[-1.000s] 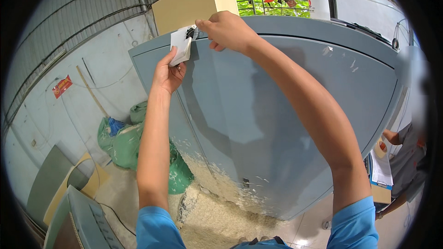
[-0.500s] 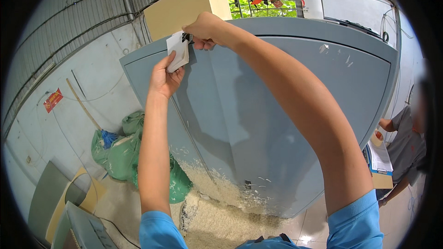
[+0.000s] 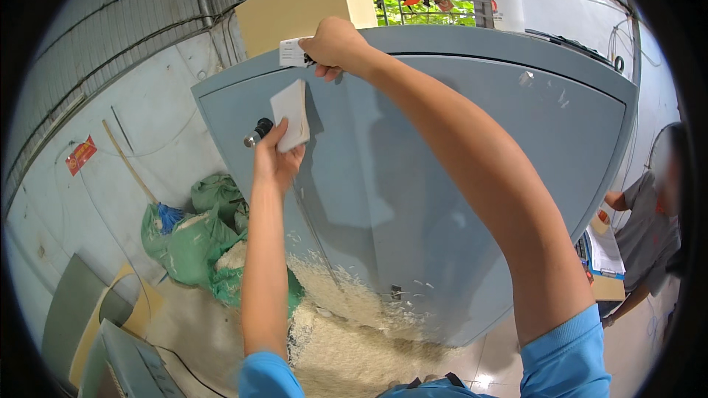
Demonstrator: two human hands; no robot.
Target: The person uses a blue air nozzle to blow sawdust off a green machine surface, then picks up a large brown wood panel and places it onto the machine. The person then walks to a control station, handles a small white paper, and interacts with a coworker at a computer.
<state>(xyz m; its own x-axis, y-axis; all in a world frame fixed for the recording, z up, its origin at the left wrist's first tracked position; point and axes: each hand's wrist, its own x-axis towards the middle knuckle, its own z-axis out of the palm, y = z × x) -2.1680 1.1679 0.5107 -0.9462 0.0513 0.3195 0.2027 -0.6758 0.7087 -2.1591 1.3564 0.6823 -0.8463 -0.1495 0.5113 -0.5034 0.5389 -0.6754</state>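
Observation:
My left hand [image 3: 276, 158] is closed on a thick white pad of paper [image 3: 292, 112], held tilted in front of the grey-blue metal cabinet [image 3: 435, 177]. Thumb and fingers grip the pad's lower end. Just above it, my right hand [image 3: 337, 46] pinches a small white printed slip [image 3: 293, 52] near the cabinet's top edge. A bit of a black clip [image 3: 310, 60] shows beneath these fingers, mostly hidden. A gap separates the slip from the pad. Beside my left thumb, a black and silver knob [image 3: 258, 133] sticks out of the cabinet.
On the cabinet top stand a cream box [image 3: 306, 7] and a white glue bottle [image 3: 507, 6] with a red tip. Green sacks [image 3: 193, 247] and pale shavings [image 3: 354, 350] lie below. A person in grey [image 3: 649, 217] is at the right by a clipboard [image 3: 605, 250].
The slip and the black clip in my right hand have come away from the pad. My left hand has lowered slightly with the pad, and the cabinet knob now shows.

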